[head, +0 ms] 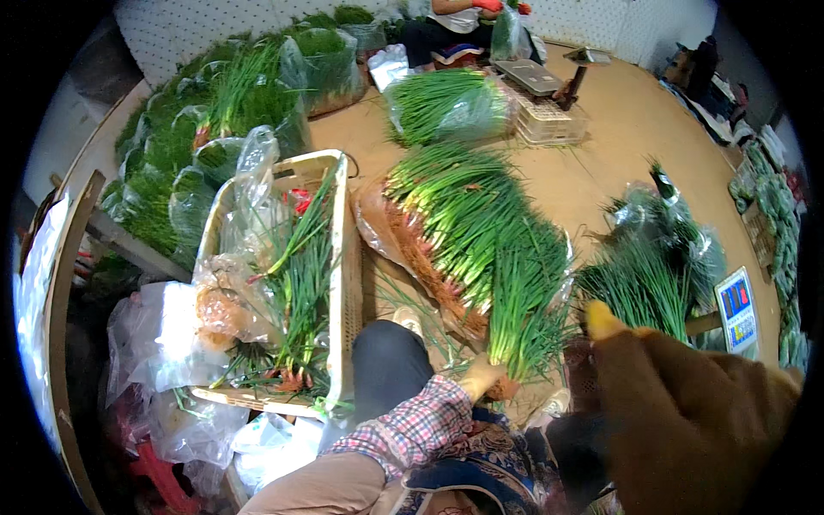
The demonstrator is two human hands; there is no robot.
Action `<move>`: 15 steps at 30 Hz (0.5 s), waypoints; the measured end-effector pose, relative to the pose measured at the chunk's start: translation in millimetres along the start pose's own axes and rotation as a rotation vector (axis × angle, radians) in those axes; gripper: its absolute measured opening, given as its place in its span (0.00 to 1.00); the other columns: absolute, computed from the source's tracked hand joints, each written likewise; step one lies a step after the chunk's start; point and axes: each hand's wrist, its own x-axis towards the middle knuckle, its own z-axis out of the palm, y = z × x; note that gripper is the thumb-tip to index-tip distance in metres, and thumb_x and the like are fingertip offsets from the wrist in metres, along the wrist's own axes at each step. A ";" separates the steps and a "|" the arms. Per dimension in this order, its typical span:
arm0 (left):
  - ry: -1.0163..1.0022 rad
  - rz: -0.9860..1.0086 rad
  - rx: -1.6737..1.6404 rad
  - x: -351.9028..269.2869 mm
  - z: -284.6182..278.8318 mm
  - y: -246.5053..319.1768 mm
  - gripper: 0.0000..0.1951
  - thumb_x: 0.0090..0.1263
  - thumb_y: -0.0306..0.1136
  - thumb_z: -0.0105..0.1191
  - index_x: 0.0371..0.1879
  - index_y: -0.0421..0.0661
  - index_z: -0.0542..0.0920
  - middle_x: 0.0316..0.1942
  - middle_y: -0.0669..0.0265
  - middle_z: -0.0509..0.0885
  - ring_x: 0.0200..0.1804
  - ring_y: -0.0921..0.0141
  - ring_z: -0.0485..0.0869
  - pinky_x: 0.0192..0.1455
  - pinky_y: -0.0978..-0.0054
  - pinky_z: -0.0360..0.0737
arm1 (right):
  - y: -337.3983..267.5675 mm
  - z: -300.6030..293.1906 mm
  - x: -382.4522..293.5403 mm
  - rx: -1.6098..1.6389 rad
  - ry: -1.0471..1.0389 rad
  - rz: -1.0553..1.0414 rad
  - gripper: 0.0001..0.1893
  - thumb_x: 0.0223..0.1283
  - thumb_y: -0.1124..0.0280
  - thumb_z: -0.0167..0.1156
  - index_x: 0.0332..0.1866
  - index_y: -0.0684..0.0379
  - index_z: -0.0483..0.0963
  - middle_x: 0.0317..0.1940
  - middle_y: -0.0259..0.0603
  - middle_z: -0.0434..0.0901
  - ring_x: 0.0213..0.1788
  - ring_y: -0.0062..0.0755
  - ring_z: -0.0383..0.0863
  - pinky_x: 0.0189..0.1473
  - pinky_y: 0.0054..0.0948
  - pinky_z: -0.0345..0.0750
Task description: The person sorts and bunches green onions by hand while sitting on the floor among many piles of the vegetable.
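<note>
My left hand [483, 376], in a yellowish glove below a plaid sleeve, is closed around the lower end of a bunch of green onions [518, 322], its roots just below the hand. Beyond it lies a long pile of green onions [460, 219] with reddish bulbs and brown roots, on clear plastic. My right hand [605, 320], also gloved, shows near the camera at the right; a brown sleeve hides much of it, so its grip cannot be made out. More green shoots [634, 283] stand behind it.
At my left is a white plastic crate [338, 277] with onions and plastic bags. Bagged greens [161, 193] fill the back left. A bench scale [531, 77] rests on a crate, near a seated person in red gloves [486, 5]. A digital scale display [737, 309] stands at the right.
</note>
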 end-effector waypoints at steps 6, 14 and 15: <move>0.004 -0.107 0.060 -4.3 2.4 9.2 0.16 0.56 0.35 0.53 0.37 0.36 0.74 0.31 0.55 0.79 0.35 0.64 0.79 0.38 0.69 0.74 | -1.8 -6.2 -13.8 -0.033 -0.014 -0.003 0.10 0.50 0.68 0.53 0.32 0.65 0.74 0.33 0.46 0.78 0.37 0.43 0.77 0.41 0.35 0.73; -0.056 -0.235 -0.231 -25.1 -12.9 31.1 0.11 0.62 0.37 0.48 0.26 0.43 0.78 0.23 0.62 0.79 0.28 0.67 0.79 0.33 0.69 0.76 | -8.6 -65.9 -32.6 -0.151 -0.140 -0.006 0.11 0.52 0.67 0.52 0.33 0.65 0.75 0.35 0.46 0.78 0.38 0.43 0.77 0.43 0.36 0.72; -0.121 -0.403 -0.438 -18.5 -6.1 19.6 0.09 0.62 0.35 0.48 0.30 0.42 0.77 0.25 0.61 0.79 0.29 0.68 0.79 0.34 0.69 0.76 | 2.6 -59.8 -30.2 -0.089 -0.150 0.104 0.11 0.53 0.67 0.52 0.33 0.65 0.75 0.35 0.46 0.78 0.38 0.43 0.77 0.43 0.36 0.72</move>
